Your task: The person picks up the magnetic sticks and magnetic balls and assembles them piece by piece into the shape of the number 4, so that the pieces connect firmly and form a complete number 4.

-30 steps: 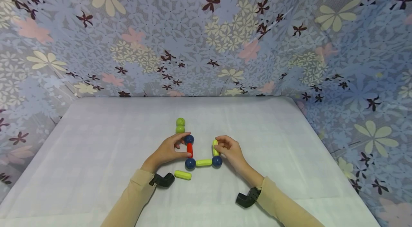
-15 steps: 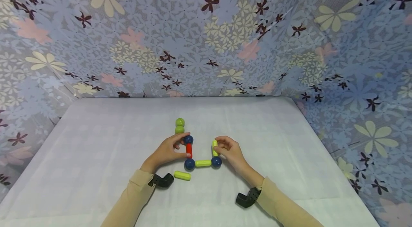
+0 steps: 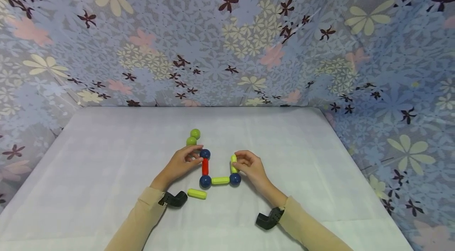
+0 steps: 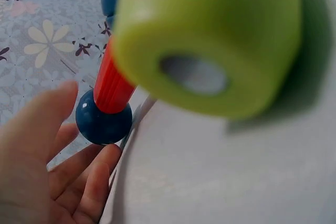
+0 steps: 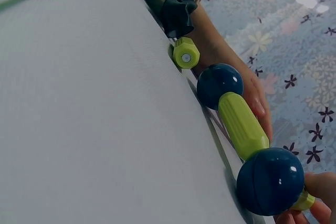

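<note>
A U-shaped build of magnetic sticks and dark blue balls lies on the white tabletop. My left hand [image 3: 181, 161] is at its far left corner, fingertips right at a blue ball [image 3: 205, 154] and thumb near the top of the red stick [image 3: 205, 167]. The left wrist view shows those fingers loosely bent around the ball [image 4: 103, 123]. Along the near side, a yellow-green stick [image 3: 220, 180] joins two blue balls [image 3: 205, 181]. My right hand [image 3: 251, 166] pinches the upright yellow-green stick [image 3: 233, 163], whose lower end meets the right blue ball [image 3: 235, 179].
Two light green balls [image 3: 193, 136] touch each other just beyond my left hand. A loose yellow-green stick [image 3: 197, 193] lies nearer me, beside the left wrist's black camera [image 3: 174, 199]. Floral cloth [image 3: 227, 37] rises behind the table's far edge.
My left thumb has slid up from the red stick's lower end towards the far ball. The nearer light green ball has shifted left. My right hand keeps its pinch; the head view has turned slightly.
</note>
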`<control>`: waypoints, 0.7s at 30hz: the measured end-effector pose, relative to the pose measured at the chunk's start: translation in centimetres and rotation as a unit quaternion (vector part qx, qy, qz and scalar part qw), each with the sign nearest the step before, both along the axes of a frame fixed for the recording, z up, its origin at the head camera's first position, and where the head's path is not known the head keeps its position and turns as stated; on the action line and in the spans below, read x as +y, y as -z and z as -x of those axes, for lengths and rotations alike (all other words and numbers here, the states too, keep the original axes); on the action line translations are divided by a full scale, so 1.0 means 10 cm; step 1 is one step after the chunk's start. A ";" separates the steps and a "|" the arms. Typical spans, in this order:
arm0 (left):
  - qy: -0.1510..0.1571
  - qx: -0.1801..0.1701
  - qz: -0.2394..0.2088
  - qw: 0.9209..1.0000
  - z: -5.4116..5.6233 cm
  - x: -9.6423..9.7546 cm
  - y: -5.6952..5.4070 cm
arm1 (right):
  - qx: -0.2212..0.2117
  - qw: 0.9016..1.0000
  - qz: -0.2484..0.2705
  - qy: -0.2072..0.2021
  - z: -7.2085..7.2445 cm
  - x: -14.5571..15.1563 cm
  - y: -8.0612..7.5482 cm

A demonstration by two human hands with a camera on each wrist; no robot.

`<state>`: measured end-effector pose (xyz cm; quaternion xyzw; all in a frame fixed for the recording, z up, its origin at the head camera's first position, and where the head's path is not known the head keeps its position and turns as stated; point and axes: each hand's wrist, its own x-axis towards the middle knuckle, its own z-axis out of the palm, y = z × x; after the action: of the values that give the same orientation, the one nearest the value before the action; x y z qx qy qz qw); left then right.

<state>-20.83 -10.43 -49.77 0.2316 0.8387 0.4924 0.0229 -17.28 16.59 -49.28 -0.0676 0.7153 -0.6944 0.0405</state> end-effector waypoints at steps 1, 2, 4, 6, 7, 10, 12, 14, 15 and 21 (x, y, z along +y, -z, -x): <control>-0.006 0.007 -0.005 1.000 0.00 0.00 0.01 | 0.000 1.000 0.002 0.001 0.00 0.00 0.00; -0.015 0.017 -0.011 1.000 0.01 0.00 0.01 | 0.001 1.000 0.005 0.000 0.00 0.00 0.00; -0.041 0.049 -0.028 0.998 0.01 -0.01 0.02 | -0.001 1.000 0.010 0.000 -0.01 0.00 0.00; -0.082 0.094 -0.044 0.991 0.02 -0.01 0.03 | -0.003 1.000 0.010 0.000 -0.01 0.00 0.00; -0.108 0.120 -0.048 0.986 0.03 -0.02 0.02 | -0.004 1.000 0.010 0.000 -0.01 -0.01 0.00; -0.178 0.175 -0.044 0.967 0.04 -0.05 0.00 | -0.006 1.000 0.008 -0.001 -0.01 -0.03 0.01; -0.203 0.182 -0.028 0.962 0.05 -0.05 -0.01 | -0.007 1.000 0.008 -0.001 -0.01 -0.03 0.01; -0.204 0.176 -0.002 0.963 0.06 -0.05 -0.01 | -0.011 1.000 0.009 0.001 -0.01 -0.03 0.02; -0.200 0.171 0.009 0.965 0.06 -0.05 -0.01 | -0.011 1.000 0.009 0.003 -0.01 -0.03 0.02; -0.172 0.142 0.056 0.973 0.08 -0.03 0.02 | -0.016 1.000 0.008 0.010 0.00 -0.01 0.02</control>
<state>-21.60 -10.77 -49.98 0.1494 0.8870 0.4032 -0.1683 -17.27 16.54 -49.45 -0.0494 0.7094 -0.7017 0.0440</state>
